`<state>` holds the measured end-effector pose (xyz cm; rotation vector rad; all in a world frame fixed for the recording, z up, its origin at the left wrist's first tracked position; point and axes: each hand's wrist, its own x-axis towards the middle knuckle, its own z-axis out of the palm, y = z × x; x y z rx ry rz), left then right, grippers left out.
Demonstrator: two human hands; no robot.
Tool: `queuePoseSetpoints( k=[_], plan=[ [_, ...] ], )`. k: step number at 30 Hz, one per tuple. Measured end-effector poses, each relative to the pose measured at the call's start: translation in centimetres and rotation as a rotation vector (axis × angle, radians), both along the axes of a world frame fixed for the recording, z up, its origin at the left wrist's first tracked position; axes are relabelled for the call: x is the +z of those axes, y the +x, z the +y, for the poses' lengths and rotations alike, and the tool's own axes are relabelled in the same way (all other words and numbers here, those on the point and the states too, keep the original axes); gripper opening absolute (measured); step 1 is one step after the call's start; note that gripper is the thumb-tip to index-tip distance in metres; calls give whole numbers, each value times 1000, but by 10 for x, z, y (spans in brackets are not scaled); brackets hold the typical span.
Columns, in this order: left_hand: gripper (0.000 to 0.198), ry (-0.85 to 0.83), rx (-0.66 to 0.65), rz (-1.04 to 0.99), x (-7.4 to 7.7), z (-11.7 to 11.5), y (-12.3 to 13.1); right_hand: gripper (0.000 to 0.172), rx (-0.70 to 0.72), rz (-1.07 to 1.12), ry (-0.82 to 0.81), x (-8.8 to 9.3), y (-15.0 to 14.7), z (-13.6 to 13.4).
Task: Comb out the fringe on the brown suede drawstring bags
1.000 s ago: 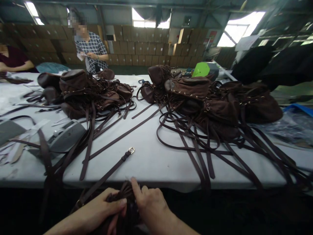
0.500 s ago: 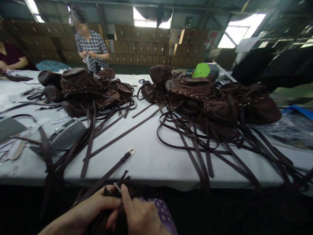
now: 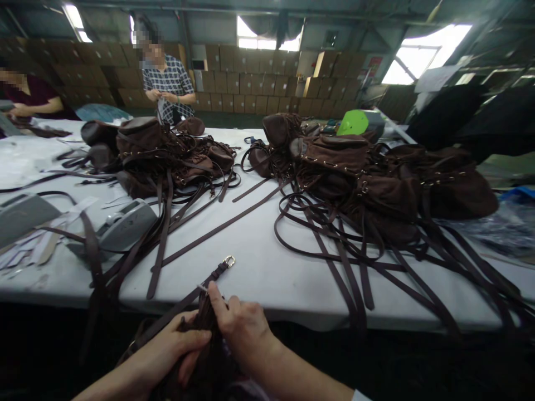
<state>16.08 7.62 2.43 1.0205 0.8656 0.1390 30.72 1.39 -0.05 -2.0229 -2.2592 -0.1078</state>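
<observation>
At the table's near edge, a dark brown bag (image 3: 200,370) with thin straps or fringe is bunched up in front of me. My left hand (image 3: 181,340) is closed on it, the thumb lying across the gathered brown material. My right hand (image 3: 240,320) is closed at the top of the bunch. A thin, pale rod-like piece (image 3: 203,289) pokes out at its index fingertip; its kind is unclear. Just beyond the hands, a brown strap with a buckle (image 3: 221,268) runs onto the table. The palms and most of the bag are hidden or dark.
Piles of brown bags (image 3: 355,167) with long trailing straps cover the white table (image 3: 251,250), with another pile (image 3: 142,147) at left. Grey tape-dispenser-like holders (image 3: 125,225) and paper scraps (image 3: 35,242) lie front left. Two people work beyond; stacked cartons (image 3: 251,83) line the back.
My right hand has risen and moved slightly forward, lifting the pale piece and brown strands towards the table edge; more of its forearm shows. My left hand stays on the bag. The view has shifted slightly.
</observation>
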Motion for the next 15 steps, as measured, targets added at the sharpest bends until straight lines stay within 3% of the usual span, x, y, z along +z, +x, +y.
queuePoseSetpoints(
  k=[3,5,8,10,11,13,15],
  plan=[
    [23,-31,2,-32,-3,6,0,65,-63,109,-41,1,4,9],
    [24,-63,4,-65,-4,11,1,55,-72,381,-79,1,12,13],
    [24,-110,-17,-75,-1,15,0,35,-155,1220,-144,5,33,12],
    [26,-132,-76,-78,0,16,1,37,-299,1741,-111,10,45,4],
    [27,-136,-109,-82,0,16,1,39,-356,1902,-106,13,47,-1],
    [31,-153,-165,-68,-3,17,3,43,-344,2058,-235,17,43,-13],
    [27,-165,-192,-30,-6,18,5,47,-237,2082,-449,16,27,-21]
  ],
)
